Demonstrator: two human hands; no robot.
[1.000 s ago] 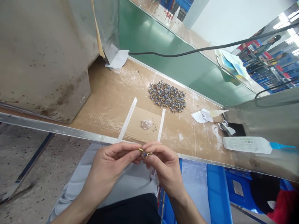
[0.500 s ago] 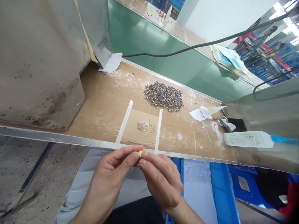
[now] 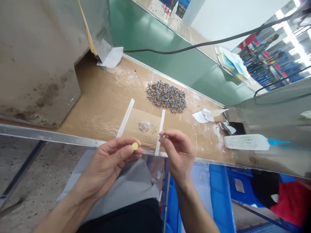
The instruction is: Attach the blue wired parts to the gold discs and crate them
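My left hand (image 3: 114, 153) pinches a small yellow disc (image 3: 135, 146) between thumb and fingers, just in front of the bench edge. To its right, my right hand (image 3: 178, 147) is closed on a small blue-and-gold piece (image 3: 163, 136), held apart from the disc above a white tape strip. Behind the hands, a clear round blob or dish (image 3: 145, 126) sits on a cardboard patch (image 3: 132, 129), with tiny dark specks beside it. Farther back lies a heap of small blue-and-gold pieces (image 3: 166, 97).
A metal housing (image 3: 36, 64) stands on the left. On the right are paper scraps (image 3: 202, 116), a white bottle with a blue nozzle (image 3: 246, 142) and a metal panel. A black cable (image 3: 165, 51) hangs across the back. Blue bins (image 3: 220, 194) sit below the bench.
My hands have come apart from around the yellow disc. The right moved right and up with the blue-and-gold piece; the left keeps the disc. The camera view shifted slightly.
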